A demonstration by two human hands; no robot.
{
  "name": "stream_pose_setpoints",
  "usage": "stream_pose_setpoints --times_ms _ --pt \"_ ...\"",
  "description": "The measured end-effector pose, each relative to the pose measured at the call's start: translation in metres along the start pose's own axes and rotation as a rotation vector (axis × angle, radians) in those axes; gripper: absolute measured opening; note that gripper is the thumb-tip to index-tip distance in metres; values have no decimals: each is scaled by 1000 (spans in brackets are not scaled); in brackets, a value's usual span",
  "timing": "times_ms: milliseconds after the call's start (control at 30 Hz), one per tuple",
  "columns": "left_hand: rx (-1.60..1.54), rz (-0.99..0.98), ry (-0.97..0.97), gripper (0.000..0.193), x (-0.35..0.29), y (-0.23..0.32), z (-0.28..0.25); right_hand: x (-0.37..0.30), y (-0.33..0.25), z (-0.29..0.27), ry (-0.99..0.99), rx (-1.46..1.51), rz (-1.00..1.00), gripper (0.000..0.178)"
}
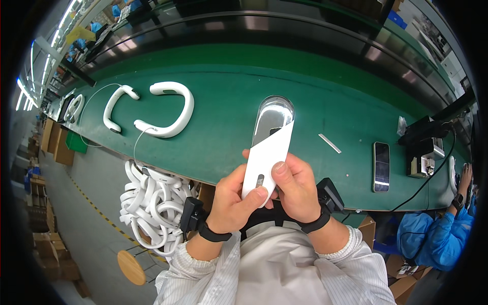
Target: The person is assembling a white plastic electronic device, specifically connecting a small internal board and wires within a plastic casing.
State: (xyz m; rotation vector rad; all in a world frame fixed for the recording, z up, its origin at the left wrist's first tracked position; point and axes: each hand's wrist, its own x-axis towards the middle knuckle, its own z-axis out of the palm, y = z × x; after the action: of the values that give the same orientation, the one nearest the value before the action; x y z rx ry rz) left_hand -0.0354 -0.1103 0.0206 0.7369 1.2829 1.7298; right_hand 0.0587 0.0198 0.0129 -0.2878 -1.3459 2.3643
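Both my hands hold a long white casing (268, 157) with rounded ends, tilted slightly right, over the near edge of the green bench. Its far part is glossy and clear or mirror-like, cut off from the white by a slanted line. A small grey slot shows near its lower end. My left hand (235, 197) grips the lower left side, thumb beside that slot. My right hand (297, 189) closes on the right side, its thumb pressed on the white face. The fingers beneath are partly hidden. Each wrist wears a black strap with a black box.
White curved neckband-like pieces (184, 114) lie on the bench (223, 137) at left, with a thin cable. A big heap of similar white parts (152, 203) stands below. Right: a white strip (330, 143), a phone (380, 168), a black-and-silver device (421, 157) and a person in blue (432, 236).
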Motion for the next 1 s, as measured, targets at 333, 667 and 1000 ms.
stream_pose_setpoints --times_ms 333,667,1000 --pt "-106 49 21 63 5 -3 -4 4 -7 6 1 -103 34 53" --pt "-105 38 -23 44 8 -4 -5 10 -6 7 71 -41 46 46" --pt "-108 1 -111 45 12 2 -4 13 -9 3 84 -96 87 62"
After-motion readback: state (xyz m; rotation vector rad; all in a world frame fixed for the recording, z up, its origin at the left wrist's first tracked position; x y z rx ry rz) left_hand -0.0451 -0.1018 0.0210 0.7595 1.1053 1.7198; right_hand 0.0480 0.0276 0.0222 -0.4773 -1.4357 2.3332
